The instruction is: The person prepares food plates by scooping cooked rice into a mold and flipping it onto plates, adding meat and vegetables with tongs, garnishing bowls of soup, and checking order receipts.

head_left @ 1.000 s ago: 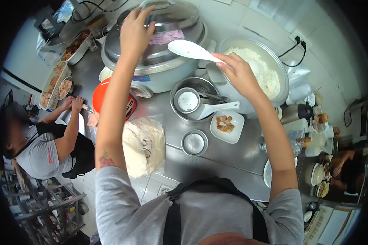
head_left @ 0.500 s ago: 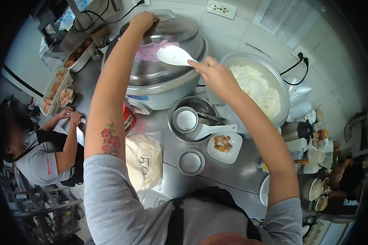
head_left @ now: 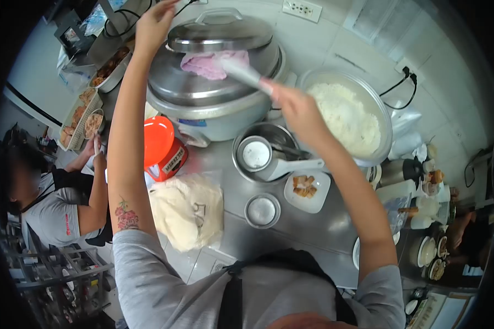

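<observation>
My left hand (head_left: 155, 26) is raised at the upper left, off the metal lid (head_left: 219, 38) of the large rice cooker (head_left: 225, 118). Its fingers are loosely extended, and I see nothing in them. My right hand (head_left: 302, 107) grips the handle of a white rice paddle (head_left: 240, 71), which is blurred by motion. The paddle's head is over a pink cloth (head_left: 203, 64) lying on the cooker. To the right of this hand stands a big pot of white rice (head_left: 346, 120).
A metal bowl (head_left: 241, 170) holds a small cup and another white paddle (head_left: 296, 166). Nearby are a dish of browned pieces (head_left: 315, 203), a metal cup (head_left: 262, 211), an orange-red scale (head_left: 160, 142) and a bagged pale mass (head_left: 186, 214). A co-worker (head_left: 60, 208) stands left.
My left hand has left the cooker lid and moved up and left. My right hand, with the rice paddle, has shifted slightly right and down. More of the scale shows.
</observation>
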The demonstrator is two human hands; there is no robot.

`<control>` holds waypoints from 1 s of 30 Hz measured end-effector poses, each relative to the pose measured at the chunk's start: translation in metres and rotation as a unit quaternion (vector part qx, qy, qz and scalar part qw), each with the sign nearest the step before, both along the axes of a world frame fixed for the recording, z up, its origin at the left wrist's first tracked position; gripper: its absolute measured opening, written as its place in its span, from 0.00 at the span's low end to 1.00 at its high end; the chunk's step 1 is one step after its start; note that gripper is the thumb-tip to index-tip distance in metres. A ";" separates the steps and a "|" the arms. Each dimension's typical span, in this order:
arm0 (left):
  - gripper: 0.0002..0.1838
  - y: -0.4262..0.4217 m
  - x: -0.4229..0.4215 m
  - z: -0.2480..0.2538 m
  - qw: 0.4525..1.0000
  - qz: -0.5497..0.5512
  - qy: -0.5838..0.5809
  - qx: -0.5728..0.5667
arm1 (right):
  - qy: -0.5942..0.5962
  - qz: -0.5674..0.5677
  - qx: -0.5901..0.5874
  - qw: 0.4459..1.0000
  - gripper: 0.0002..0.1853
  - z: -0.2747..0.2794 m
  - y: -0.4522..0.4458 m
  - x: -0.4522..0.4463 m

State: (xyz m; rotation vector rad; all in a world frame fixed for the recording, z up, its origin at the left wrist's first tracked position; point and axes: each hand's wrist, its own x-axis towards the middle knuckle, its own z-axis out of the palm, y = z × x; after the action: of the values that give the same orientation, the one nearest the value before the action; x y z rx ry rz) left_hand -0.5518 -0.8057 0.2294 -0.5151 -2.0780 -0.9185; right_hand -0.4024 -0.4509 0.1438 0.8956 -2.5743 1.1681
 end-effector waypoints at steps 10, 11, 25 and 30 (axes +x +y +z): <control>0.13 0.020 0.160 -0.064 0.967 0.057 0.041 0.247 | 0.126 -0.078 -0.036 0.988 0.19 -0.011 -0.028 -0.011; 0.12 0.020 0.166 -0.075 0.962 0.064 0.042 0.262 | 0.093 -0.091 0.039 0.991 0.19 -0.012 -0.026 -0.015; 0.21 0.163 0.347 -0.295 0.873 0.084 -0.473 0.081 | -0.336 0.054 -0.295 0.893 0.26 0.008 0.072 0.084; 0.19 0.195 0.327 -0.320 0.842 0.024 -0.535 -0.061 | -0.214 -0.087 -0.064 0.971 0.25 0.000 0.172 0.046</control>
State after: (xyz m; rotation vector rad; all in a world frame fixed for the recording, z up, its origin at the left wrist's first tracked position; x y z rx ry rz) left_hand -0.2245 -0.6111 -0.0906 0.0627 -3.1389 -1.1991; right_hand -0.3567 -0.2787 0.1433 0.4101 -2.7823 1.5974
